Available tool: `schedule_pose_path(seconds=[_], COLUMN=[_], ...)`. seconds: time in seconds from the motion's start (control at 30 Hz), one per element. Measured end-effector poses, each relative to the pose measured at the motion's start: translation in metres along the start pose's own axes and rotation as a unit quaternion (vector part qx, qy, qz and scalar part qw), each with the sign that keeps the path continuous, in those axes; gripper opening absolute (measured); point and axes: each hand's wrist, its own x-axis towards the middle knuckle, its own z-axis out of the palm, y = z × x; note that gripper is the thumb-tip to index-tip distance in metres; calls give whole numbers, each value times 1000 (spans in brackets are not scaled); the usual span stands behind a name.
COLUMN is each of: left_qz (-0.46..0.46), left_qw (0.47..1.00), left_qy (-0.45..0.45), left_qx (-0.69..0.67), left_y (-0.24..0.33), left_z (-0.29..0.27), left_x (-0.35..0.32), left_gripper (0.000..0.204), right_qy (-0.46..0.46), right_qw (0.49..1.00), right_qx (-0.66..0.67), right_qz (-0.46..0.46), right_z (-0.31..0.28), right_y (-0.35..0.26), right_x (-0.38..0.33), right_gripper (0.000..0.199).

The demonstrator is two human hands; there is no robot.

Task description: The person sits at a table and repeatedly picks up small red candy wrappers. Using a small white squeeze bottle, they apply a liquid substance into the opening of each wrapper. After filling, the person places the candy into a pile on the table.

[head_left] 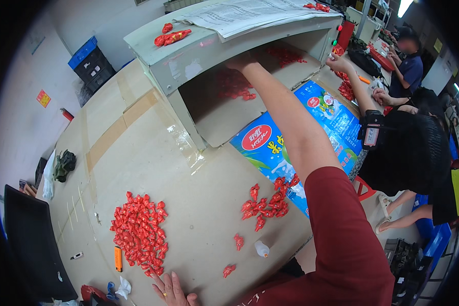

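Observation:
My right arm [290,122] stretches forward into a grey-green box-like cabinet [163,71] with an open front. Only the back of my right hand [241,61] shows under the cabinet's top edge; its fingers are hidden. Inside, near that hand, lie small red pieces [235,87], blurred by shadow. My left hand [173,290] rests at the table's near edge with fingers spread and nothing in them. Just beyond its fingertips is a big pile of small glossy red moulded pieces [139,229]. A smaller cluster of red pieces [265,206] lies right of the middle.
An orange-handled cutter [118,259] lies beside the big pile. A small white squeeze bottle [261,249] stands near the front edge. A blue printed sheet [311,132] covers the table's right side. Newspaper [255,18] tops the cabinet. A co-worker in black [403,148] is close at right.

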Motion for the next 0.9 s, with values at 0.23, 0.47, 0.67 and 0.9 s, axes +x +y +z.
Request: schedule_pose_path(seconds=[0.23, 0.47, 0.67, 0.9], left_qz=[-6, 2, -79, -151], left_qw=[1000, 999, 993, 974], left_qy=[3, 36, 72, 161], left_qx=[-1, 18, 41, 57], left_y=[-1, -12, -13, -21], left_z=[-1, 5, -3, 25], left_x=[0, -3, -50, -81], left_gripper=[70, 73, 69, 61], right_qy=[-61, -158, -155, -428], right_qw=[998, 987, 986, 879], right_qx=[7, -22, 29, 90], right_qz=[18, 7, -55, 188], right_z=[3, 9, 56, -9], right_y=[2, 32, 41, -7], right_x=[2, -27, -77, -78], right_gripper=[48, 62, 46, 45])
